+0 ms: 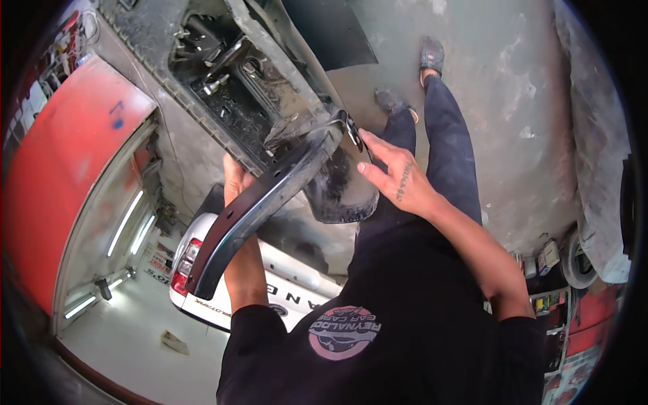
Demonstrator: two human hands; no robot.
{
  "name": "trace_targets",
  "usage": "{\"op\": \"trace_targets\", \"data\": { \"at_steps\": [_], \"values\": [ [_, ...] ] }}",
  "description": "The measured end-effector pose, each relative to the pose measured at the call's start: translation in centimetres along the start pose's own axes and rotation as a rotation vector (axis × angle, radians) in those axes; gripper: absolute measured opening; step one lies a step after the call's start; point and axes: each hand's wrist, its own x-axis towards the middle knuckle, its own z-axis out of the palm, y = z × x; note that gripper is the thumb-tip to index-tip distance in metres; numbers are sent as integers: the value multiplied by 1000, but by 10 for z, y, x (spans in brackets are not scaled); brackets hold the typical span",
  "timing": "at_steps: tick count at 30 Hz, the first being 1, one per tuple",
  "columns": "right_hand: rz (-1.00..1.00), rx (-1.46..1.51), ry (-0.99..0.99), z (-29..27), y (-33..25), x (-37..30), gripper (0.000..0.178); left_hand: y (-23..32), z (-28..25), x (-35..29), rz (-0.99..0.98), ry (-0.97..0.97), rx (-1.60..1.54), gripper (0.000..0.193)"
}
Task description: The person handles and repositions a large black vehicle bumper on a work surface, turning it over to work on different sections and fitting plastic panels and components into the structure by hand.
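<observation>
- The person stands under a raised vehicle, both arms up at a long, curved black trim panel (260,206) that hangs off the dirty underbody (223,88).
- Left hand (234,181) is behind the upper stretch of that panel; the palm sits against its back edge, and the panel hides the fingers, so I cannot tell how they are set.
- Right hand (398,177) is up at the panel's top end, fingers (376,144) spread and stretched out flat, their tips touching a small dark clip or bracket (351,128) where the panel meets the body. Nothing is pinched there; the hand lies open against it.
- The panel runs slantwise: its upper end at the wheel-arch area by the right hand, its lower end hanging free down to the left, passing in front of the left forearm.
- Just beside the right hand hangs a black mud flap (344,196), grimy and rounded at the bottom.
- Above the hands, an open cavity in the underbody shows metal brackets and bolts (216,84), all coated in grey dirt.
- Behind the left arm, a white vehicle (283,293) with a red tail lamp (185,260).
- To the left, a red wall panel (67,169) and bright strip lights (125,223).
- The person wears a black shirt (405,317) and dark trousers, shoes on the grey concrete floor (513,101).
</observation>
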Motion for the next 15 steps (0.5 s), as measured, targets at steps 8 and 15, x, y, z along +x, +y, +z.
{"op": "trace_targets", "data": {
  "at_steps": [8,15],
  "values": [
    [-241,-112,139,19,38,6,55,-1,18,2,66,115,74,44],
    [-114,-113,91,18,23,4,58,-1,22,-4,166,221,107,41]
  ]
}}
